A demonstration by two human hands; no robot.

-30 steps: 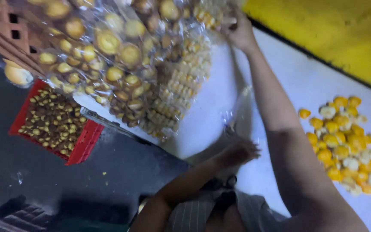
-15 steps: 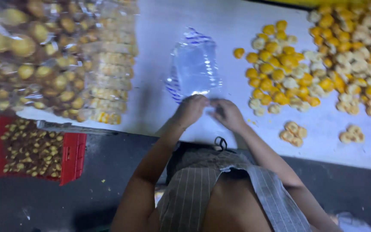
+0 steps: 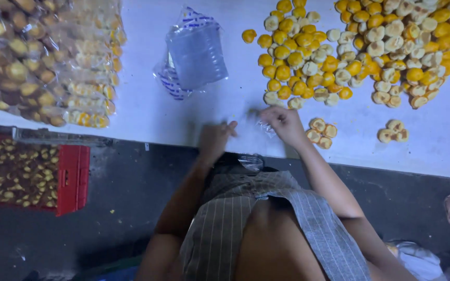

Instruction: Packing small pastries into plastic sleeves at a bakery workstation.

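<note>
A small clear plastic bag [image 3: 264,128] lies crumpled at the near edge of a white table [image 3: 183,122], pinched in the fingers of the right hand [image 3: 283,124], which is closed on it. The left hand [image 3: 214,139] sits just beside it, on the other side of the bag, fingers curled and reaching toward the bag; whether it actually touches the plastic cannot be told.

Just past the right hand's outer side lies a little cluster of round yellow pastries [image 3: 322,132], and farther out the same way a second small cluster [image 3: 393,131]. Beyond the right hand, away from the body, spreads a large loose heap of yellow and pale pastries [image 3: 358,47] that covers much of the far side of the table.

Ahead of the left hand, well apart from it, lies a stack of empty clear bags with blue print [image 3: 194,54]. Farther out on the left hand's outer side, filled bags of pastries [image 3: 42,57] are piled on the table. Below them, off the table's edge, a red crate [image 3: 32,174] stands on the dark floor and holds more small pastries.

Close to the body, another scrap of clear plastic [image 3: 250,162] rests on the person's striped garment [image 3: 235,224].
</note>
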